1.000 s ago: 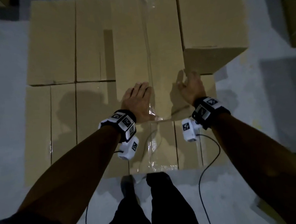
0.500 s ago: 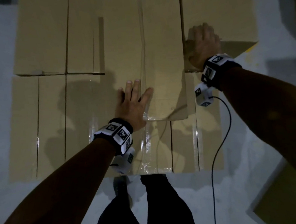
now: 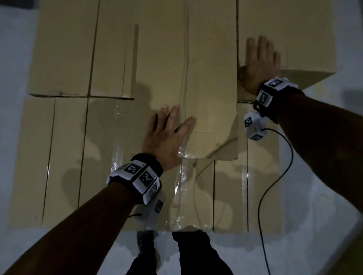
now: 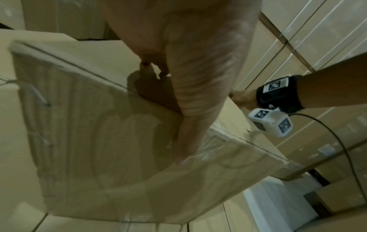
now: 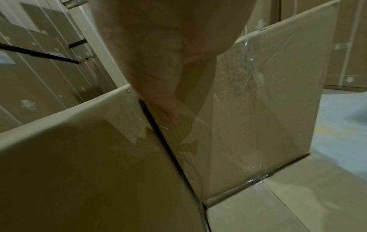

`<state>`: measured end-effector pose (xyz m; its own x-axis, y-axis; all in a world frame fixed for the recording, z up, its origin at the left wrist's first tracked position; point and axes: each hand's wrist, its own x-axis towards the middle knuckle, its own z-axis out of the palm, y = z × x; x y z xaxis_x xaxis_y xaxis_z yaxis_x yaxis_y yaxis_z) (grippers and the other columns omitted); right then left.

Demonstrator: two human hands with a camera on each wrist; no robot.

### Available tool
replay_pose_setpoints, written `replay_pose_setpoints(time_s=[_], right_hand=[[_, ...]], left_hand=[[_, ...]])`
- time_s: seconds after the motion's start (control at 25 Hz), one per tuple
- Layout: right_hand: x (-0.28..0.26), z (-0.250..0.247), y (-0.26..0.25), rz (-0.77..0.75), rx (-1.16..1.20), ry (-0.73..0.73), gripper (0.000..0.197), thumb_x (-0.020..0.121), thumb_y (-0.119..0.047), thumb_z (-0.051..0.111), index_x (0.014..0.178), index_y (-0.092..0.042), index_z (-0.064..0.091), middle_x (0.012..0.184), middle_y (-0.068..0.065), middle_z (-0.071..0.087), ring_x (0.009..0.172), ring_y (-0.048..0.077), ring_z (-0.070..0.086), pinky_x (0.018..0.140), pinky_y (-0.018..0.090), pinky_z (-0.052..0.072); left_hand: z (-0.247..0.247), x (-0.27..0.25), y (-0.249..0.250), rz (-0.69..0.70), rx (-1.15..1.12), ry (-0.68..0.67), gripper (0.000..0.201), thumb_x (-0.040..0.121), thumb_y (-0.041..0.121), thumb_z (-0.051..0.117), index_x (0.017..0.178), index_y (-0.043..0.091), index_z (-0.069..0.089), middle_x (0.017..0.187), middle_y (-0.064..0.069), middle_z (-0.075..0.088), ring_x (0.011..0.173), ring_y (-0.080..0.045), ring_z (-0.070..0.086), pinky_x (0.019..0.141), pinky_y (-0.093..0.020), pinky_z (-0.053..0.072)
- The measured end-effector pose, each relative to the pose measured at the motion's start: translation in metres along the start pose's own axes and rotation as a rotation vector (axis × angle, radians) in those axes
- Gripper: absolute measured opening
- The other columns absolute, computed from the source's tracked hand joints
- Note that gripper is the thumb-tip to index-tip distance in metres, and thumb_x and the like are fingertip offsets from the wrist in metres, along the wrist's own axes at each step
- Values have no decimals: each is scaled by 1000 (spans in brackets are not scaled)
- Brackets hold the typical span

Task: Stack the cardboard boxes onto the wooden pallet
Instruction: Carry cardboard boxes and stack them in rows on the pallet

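A long taped cardboard box point(image 3: 203, 60) lies on top of a lower layer of boxes point(image 3: 60, 163), between other upper boxes. My left hand point(image 3: 169, 134) lies flat on its near end, fingers straight and spread; in the left wrist view the hand point(image 4: 188, 62) has its thumb down on the box's taped near edge point(image 4: 89, 125). My right hand point(image 3: 259, 65) lies over the near left corner of the right box point(image 3: 297, 22), fingers flat on top. In the right wrist view the hand point(image 5: 158, 55) sits at the gap between the right box point(image 5: 268, 109) and the middle box point(image 5: 89, 172). No pallet shows.
Two more upper boxes point(image 3: 67, 48) lie at the back left. A black cable point(image 3: 274, 186) hangs from my right wrist over the lower boxes. My legs point(image 3: 185, 261) stand against the stack's near edge on grey floor point(image 3: 332, 212). Stacked boxes fill the background of the wrist views.
My right hand left the middle box's right side and moved up to the right box's near left corner. My left hand stayed flat on the middle box's near end.
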<state>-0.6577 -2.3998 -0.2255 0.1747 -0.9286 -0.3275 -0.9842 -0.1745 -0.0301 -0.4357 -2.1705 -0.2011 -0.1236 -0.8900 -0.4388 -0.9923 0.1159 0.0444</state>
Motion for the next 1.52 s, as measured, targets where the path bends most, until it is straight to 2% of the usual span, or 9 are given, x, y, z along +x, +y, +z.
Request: replay_pose_setpoints(time_s=[0.12,0.28,0.48,0.68,0.84,1.0,1.24,1.36,1.52], right_hand=[[2,3,4,-23,1,11,80,103,-25,47,159,-15,-9,165,18,-11,152,38,-7,122,51,1],[3,7,6,-28,10,22,83,101,-23,50,159,-15,-8,166,18,-10,152,38,-6,121,51,1],[6,11,7,-21,25,50,87,97,-16,54,158,-17,-8,166,17,-11,153,36,-7,121,50,0],[4,10,8,-39,40,30,89,97,-16,53,157,-20,-13,165,15,-16,152,35,-11,121,49,-4],[1,6,6,-26,34,21,94,95,-12,55,157,-20,-15,165,15,-17,152,35,-12,121,48,-4],[-1,0,3,-15,35,-26,97,96,-26,59,157,-20,-17,164,15,-20,152,35,-14,123,49,-3],[-1,-4,3,3,56,-85,117,85,-60,65,156,-21,-20,163,13,-26,151,34,-19,122,49,-7],[-2,-5,1,7,42,-72,118,82,-74,56,156,-20,-19,163,13,-25,151,34,-17,122,50,-5],[-3,-4,0,5,34,-39,108,87,-77,42,157,-20,-17,164,13,-23,152,34,-15,123,50,-4]], left_hand=[[-14,20,-7,29,1,14,113,73,52,78,156,36,2,163,-14,-8,150,-39,-5,122,-52,7],[-25,47,-21,53,35,20,116,72,52,78,156,36,-1,163,-16,-7,150,-39,-2,121,-50,10],[-47,85,-30,56,-12,56,107,77,52,75,157,35,6,164,-15,-1,151,-32,4,121,-45,12],[-56,108,-29,-47,-32,107,99,80,53,73,156,35,12,164,-13,4,150,-32,9,119,-50,19],[-56,113,-29,-115,-113,239,80,86,41,70,153,29,28,161,-12,19,148,-32,18,116,-48,23],[-53,129,-28,-142,-158,353,68,88,31,69,148,24,38,157,-10,31,146,-29,27,115,-47,26],[-50,154,-34,-121,-215,502,65,75,20,83,134,15,57,142,-17,52,133,-35,47,106,-53,39],[-51,161,-36,-123,-231,497,63,78,20,81,135,14,57,144,-18,51,135,-36,45,108,-54,37],[-52,164,-37,-126,-254,507,62,77,21,82,134,12,59,143,-20,52,134,-39,46,108,-55,35]])
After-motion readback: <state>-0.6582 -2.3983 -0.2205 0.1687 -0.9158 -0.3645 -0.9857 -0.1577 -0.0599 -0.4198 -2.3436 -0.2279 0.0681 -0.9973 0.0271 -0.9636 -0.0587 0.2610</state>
